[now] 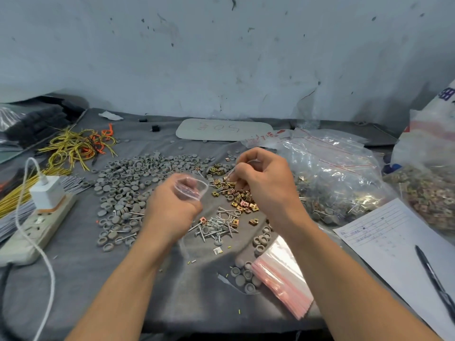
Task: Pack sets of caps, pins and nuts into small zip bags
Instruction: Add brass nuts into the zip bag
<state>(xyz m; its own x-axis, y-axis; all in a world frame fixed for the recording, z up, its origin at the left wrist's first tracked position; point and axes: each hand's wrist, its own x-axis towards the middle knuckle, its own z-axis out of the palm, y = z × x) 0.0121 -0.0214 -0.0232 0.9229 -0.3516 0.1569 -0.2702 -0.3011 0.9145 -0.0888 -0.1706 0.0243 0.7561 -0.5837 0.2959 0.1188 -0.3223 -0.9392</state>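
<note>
One zip bag (192, 187), tray (257, 132) marked 50

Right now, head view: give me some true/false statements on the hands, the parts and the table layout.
1. The left hand holds a small clear zip bag. True.
2. The pen lies on the power strip. False: it lies on the paper sheet at the right.
3. The grey caps are piled left of the gold nuts. True.
4. The stack of empty zip bags sits against the wall. False: it lies close to the person, by the right forearm.
5. A white charger is plugged into the power strip. True.
</note>
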